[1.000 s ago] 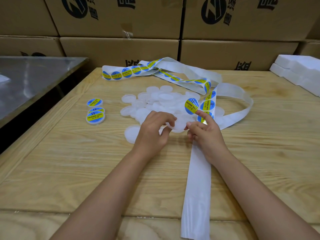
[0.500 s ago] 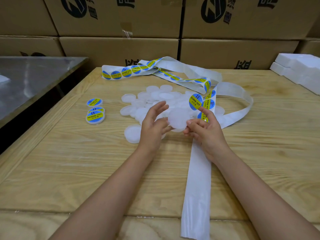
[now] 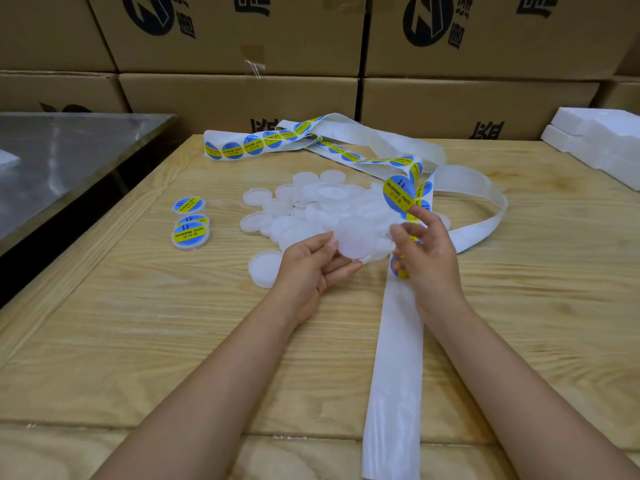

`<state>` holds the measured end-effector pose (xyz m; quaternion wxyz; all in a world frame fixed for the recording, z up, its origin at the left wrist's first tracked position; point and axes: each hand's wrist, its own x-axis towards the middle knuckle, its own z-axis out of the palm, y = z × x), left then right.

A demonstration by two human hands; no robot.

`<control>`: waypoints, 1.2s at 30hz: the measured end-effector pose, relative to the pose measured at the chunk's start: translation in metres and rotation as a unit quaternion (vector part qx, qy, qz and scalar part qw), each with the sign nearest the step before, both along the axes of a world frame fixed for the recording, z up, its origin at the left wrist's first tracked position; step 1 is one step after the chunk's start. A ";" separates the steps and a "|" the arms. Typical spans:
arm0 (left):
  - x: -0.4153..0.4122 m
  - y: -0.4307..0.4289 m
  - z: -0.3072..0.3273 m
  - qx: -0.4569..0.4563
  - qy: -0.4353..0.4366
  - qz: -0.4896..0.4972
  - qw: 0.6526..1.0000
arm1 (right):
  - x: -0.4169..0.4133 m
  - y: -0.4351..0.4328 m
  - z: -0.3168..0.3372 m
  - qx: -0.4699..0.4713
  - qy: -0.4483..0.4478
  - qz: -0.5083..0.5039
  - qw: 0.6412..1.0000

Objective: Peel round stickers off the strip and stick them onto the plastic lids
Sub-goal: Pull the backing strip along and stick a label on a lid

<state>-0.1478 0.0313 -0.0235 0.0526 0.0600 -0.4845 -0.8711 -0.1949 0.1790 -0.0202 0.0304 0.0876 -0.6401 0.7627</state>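
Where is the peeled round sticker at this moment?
Head view, right of centre: the sticker clings to the right hand's fingertip, just above the blank lid the left hand holds.

Open wood at table [image 3: 138,341] near left, lid pile [image 3: 311,199] and strip [image 3: 394,358] crowding middle
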 end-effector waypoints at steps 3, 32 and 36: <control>0.000 0.000 0.000 0.013 -0.009 -0.001 1.000 | -0.002 0.006 0.005 -0.063 -0.047 -0.016 0.997; -0.001 0.003 -0.002 -0.001 0.003 -0.051 0.999 | 0.001 -0.005 -0.001 0.037 -0.035 -0.001 0.999; -0.001 0.004 -0.002 -0.007 -0.001 -0.043 0.999 | 0.002 -0.006 -0.002 0.041 -0.023 -0.002 0.999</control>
